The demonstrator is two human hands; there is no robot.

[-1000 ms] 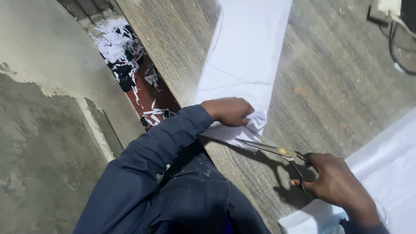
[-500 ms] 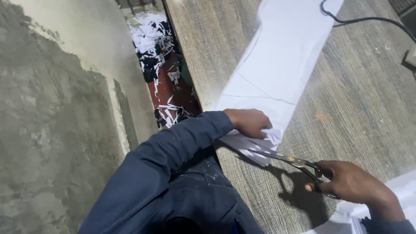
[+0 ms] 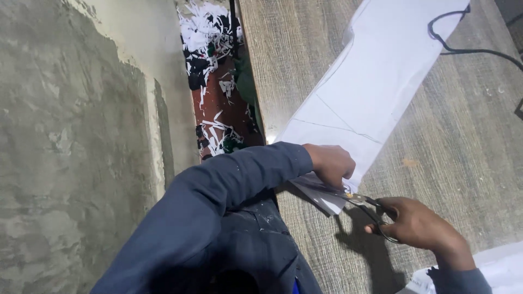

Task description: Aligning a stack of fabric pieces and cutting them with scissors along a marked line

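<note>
Since a second ago, both hands have shifted along the long white fabric strip (image 3: pixel 376 87) on the grey wood-grain surface (image 3: pixel 463 158).

Left hand (image 3: pixel 331 163) pinches the strip's near end, grip clamped on the cloth; right hand (image 3: pixel 419 224), closed through the handles, works metal scissors (image 3: pixel 362 201) at that edge. Cutting cleanly likely calls for taut fabric and blades following the marked line.
</note>
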